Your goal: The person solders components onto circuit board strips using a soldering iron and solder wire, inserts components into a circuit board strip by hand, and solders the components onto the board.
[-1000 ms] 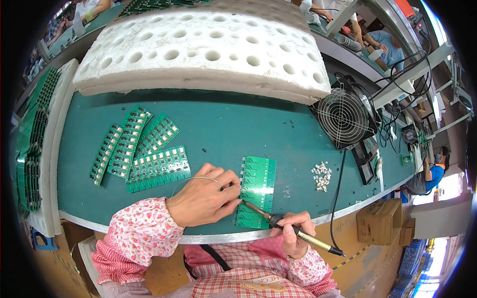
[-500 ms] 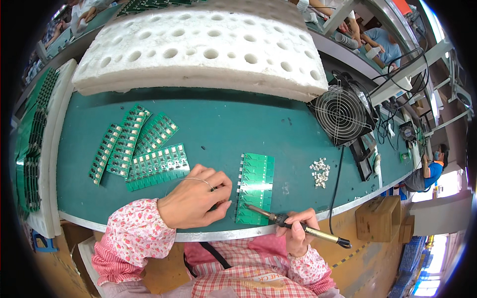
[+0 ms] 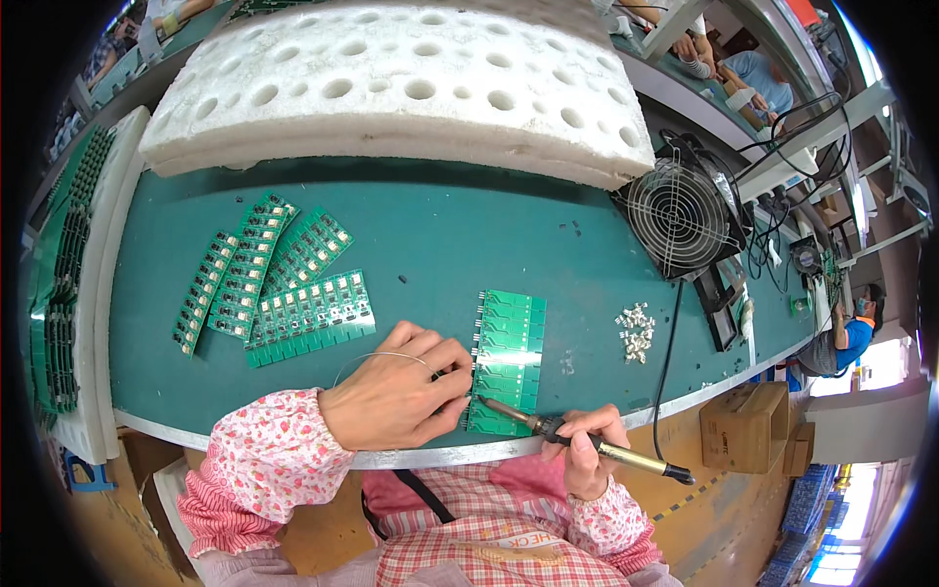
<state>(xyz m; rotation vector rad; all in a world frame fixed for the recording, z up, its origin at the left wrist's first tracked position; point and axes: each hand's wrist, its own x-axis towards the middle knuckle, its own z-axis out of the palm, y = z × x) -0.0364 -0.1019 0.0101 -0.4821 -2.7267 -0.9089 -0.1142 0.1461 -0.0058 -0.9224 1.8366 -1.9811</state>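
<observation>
My right hand (image 3: pixel 588 448) grips a soldering iron (image 3: pixel 620 453) like a pen. The iron's tip rests at the lower left edge of a green circuit board (image 3: pixel 511 344), which lies near the table's front edge with a row of small pins along its left side. My left hand (image 3: pixel 406 389) is closed in a pinch beside that same edge, close to the iron's tip. A thin strand of solder wire (image 3: pixel 380 354) arcs over its knuckles and runs into the fingers. The end of the wire between the fingertips is hidden.
Several populated circuit boards (image 3: pixel 311 315) overlap at the left. Small white parts (image 3: pixel 636 333) lie in a pile right of the board, near a black cable (image 3: pixel 667 372). A caged fan (image 3: pixel 677 217) stands behind them. White foam blocks (image 3: pixel 401 117) line the back and left side.
My left hand has shifted right, right up to the board's pin edge, and the wire's loop now stands out wider. The iron's tip has moved slightly toward the left edge.
</observation>
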